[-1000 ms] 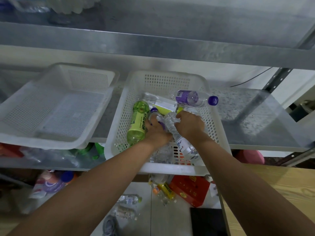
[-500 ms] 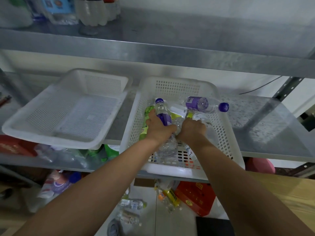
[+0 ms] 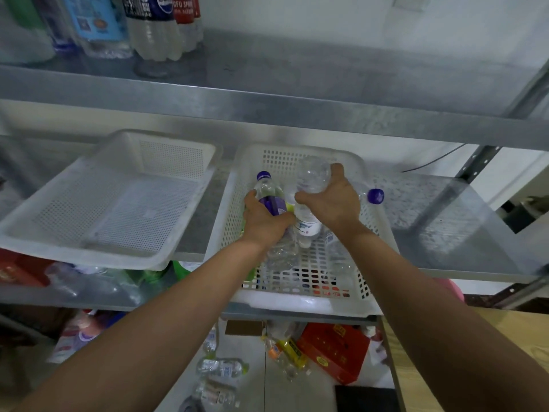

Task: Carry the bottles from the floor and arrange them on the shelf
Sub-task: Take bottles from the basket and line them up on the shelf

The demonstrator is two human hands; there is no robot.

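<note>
Clear bottle now raised — right fingers curled round it.

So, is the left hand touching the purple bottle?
Touching. The head view shows the left hand curled round the purple bottle at its label. The right hand grips a clear bottle.

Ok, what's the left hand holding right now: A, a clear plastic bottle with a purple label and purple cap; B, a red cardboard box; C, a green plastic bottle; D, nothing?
A: the left hand has its grip around the clear plastic bottle with a purple label and purple cap, above the white perforated plastic basket; the right hand holds a clear white-labelled plastic bottle.
</note>
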